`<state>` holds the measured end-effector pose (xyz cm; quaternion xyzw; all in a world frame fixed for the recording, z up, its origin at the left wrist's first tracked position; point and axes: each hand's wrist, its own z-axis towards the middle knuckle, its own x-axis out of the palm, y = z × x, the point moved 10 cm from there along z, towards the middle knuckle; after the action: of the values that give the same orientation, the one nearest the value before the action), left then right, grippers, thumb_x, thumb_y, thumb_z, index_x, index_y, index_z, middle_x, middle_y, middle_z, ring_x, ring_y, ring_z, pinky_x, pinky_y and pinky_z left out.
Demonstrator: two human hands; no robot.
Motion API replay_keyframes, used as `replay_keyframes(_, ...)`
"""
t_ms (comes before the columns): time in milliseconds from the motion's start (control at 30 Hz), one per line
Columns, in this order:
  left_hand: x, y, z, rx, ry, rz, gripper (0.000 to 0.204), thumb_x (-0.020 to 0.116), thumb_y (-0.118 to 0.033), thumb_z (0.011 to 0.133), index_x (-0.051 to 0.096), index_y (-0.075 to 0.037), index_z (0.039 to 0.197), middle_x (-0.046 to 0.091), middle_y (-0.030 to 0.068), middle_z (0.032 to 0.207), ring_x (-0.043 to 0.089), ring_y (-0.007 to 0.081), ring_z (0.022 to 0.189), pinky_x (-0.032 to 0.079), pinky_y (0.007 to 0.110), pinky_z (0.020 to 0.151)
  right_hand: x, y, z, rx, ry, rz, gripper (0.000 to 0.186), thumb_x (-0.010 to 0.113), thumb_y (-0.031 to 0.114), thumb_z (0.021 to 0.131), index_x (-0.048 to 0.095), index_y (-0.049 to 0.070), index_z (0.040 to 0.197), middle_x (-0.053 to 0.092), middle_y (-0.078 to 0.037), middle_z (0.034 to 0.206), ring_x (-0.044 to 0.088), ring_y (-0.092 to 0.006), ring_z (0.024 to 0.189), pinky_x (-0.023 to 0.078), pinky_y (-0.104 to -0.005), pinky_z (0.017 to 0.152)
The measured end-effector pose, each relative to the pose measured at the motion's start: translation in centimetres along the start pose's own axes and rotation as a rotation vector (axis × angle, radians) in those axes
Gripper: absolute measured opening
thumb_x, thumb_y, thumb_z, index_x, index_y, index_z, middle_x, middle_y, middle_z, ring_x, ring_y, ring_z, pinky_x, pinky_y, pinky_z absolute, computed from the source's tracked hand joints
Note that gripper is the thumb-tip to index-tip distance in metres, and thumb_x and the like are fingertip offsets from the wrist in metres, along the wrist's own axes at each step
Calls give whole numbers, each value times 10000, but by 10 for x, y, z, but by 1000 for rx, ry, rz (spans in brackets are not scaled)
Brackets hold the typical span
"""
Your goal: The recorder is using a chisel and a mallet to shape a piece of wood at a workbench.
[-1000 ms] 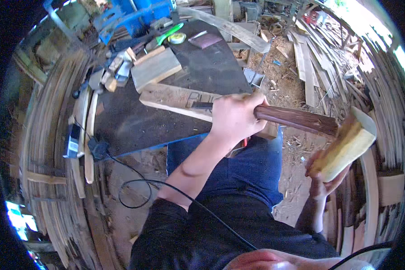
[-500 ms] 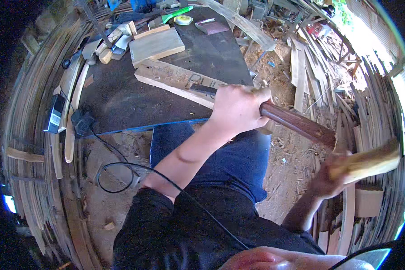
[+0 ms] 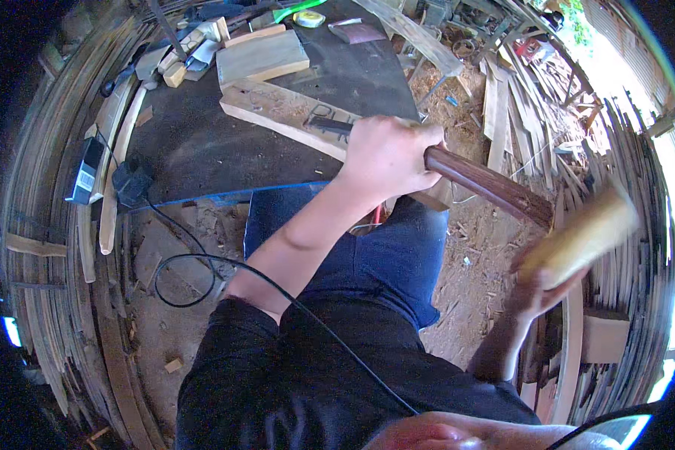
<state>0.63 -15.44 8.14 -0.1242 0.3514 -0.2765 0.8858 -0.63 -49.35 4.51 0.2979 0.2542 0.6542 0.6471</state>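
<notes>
My left hand (image 3: 390, 156) is closed around a chisel with a long brown wooden handle (image 3: 491, 186). The chisel's dark flat blade (image 3: 328, 124) points left, low over a thick board (image 3: 266, 109) with letters cut into its face. I cannot tell whether the edge touches the wood. In my right hand (image 3: 536, 289) is a pale wooden club or mallet (image 3: 589, 232), blurred by motion. It is close to the butt of the chisel handle; whether they touch is unclear. The board lies slantwise on a dark tabletop (image 3: 195, 154), its right end over my legs.
Behind the board are a flat wooden block (image 3: 262, 56), a tape measure (image 3: 308, 19) and a piece of sandpaper (image 3: 357, 31). A black adapter (image 3: 132, 180) with a cable sits at the table's left corner. Stacked timber (image 3: 626, 240) lines the sides; shavings (image 3: 465, 270) litter the floor.
My right hand has swung the wooden club left, nearer to the chisel's butt end. My left hand and the chisel have shifted slightly up and left in the picture, as the whole view shifted a little.
</notes>
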Motion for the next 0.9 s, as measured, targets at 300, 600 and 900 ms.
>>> replay_keyframes(300, 10, 2, 1, -25, 112, 31, 216, 757, -333, 635, 675, -197, 782, 638, 65, 619, 672, 289, 607, 533, 415, 555, 24, -26, -15, 105, 173, 62, 926, 723, 389, 859, 143, 152, 1541, 525, -190, 1111, 583, -255, 876, 527, -338, 557)
replay_keyframes(600, 22, -10, 6, -67, 187, 97, 217, 747, -347, 664, 661, -193, 790, 649, 75, 632, 686, 289, 619, 537, 427, 545, 31, 9, -1, 109, -3, 58, 1010, 724, 463, 850, 61, 153, 1547, 467, -243, 1238, 569, -272, 683, 469, -344, 431)
replay_keyframes(900, 30, -23, 5, 5, 159, 73, 265, 746, -393, 690, 653, -168, 796, 649, 76, 623, 685, 280, 597, 544, 407, 533, 43, 18, 6, 140, -6, 16, 907, 697, 523, 849, 206, 35, 1435, 530, -194, 934, 559, -231, 619, 489, -338, 446)
